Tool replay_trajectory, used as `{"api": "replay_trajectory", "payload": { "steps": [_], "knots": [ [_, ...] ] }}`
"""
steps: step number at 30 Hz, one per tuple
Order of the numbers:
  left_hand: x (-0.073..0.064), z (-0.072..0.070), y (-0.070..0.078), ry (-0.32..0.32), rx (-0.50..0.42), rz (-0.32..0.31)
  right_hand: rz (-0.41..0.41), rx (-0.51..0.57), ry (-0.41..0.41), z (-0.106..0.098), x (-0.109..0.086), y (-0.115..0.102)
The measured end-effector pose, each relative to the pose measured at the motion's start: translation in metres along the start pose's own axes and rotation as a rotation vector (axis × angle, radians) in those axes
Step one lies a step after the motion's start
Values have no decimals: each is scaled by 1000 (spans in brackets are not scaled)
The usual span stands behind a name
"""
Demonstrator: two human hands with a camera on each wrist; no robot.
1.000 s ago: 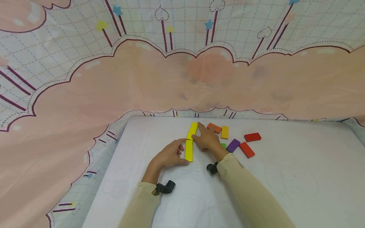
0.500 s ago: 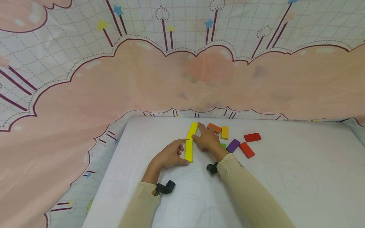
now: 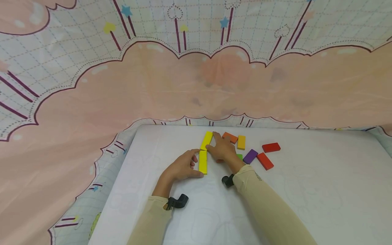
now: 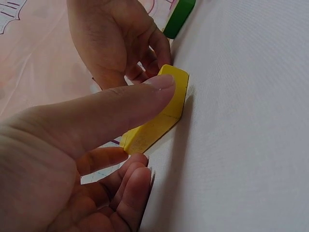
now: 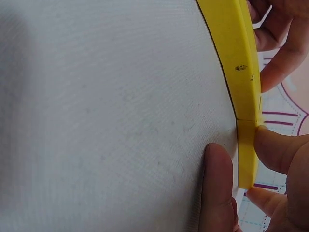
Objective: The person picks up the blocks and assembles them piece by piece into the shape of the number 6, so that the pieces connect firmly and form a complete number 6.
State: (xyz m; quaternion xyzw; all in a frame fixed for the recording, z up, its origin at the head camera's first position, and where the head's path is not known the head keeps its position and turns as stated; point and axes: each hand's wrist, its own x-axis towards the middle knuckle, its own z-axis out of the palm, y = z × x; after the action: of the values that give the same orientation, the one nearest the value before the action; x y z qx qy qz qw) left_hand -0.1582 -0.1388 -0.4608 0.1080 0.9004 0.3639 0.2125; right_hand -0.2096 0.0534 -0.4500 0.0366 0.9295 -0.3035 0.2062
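Two yellow blocks lie end to end on the white table, the far one slanting a little to the right. My left hand [image 3: 182,166] holds the near yellow block [image 3: 203,162] lengthwise, thumb on its near end and index fingertip at the joint. With thumb and index finger, my right hand [image 3: 223,149] spans the far yellow block [image 3: 206,140] along its right side. In the right wrist view the ends of the near block [image 5: 231,58] and far block [image 5: 246,154] meet at a thin seam. The left thumb hides part of the near block [image 4: 169,108] in the left wrist view.
Right of my right hand lie an orange block [image 3: 230,137], a darker yellow block [image 3: 241,142], a purple block [image 3: 250,156] and two red blocks [image 3: 271,147]. A green block [image 3: 240,157] is partly hidden by the right wrist. Patterned cloth [image 3: 196,88] hangs behind the table [image 3: 321,190].
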Motion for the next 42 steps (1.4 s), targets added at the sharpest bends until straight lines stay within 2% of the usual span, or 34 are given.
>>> {"api": "replay_trajectory", "payload": {
  "steps": [8,13,16,20,24,29,32,38,42],
  "knots": [
    [-1,-1,-1,-3,2,-6,2,3,5,3,1,0],
    [0,-2,0,-3,-4,-20,9,36,-36,-1,5,4],
    [1,-3,0,33,-10,-9,25,93,-81,-6,8,9],
    [4,-5,-1,130,70,56,12,180,-127,-16,5,15],
    [7,-7,-3,188,215,102,-100,178,-106,-28,-8,20],
    [9,-10,-4,158,298,79,-298,57,-22,-42,-25,33],
    [11,-10,-5,112,309,47,-370,-18,3,-49,-35,42],
    [14,-9,-7,19,308,21,-391,-194,33,-53,-52,64],
    [14,-9,-8,2,300,28,-380,-267,45,-54,-58,81]
  ]
}}
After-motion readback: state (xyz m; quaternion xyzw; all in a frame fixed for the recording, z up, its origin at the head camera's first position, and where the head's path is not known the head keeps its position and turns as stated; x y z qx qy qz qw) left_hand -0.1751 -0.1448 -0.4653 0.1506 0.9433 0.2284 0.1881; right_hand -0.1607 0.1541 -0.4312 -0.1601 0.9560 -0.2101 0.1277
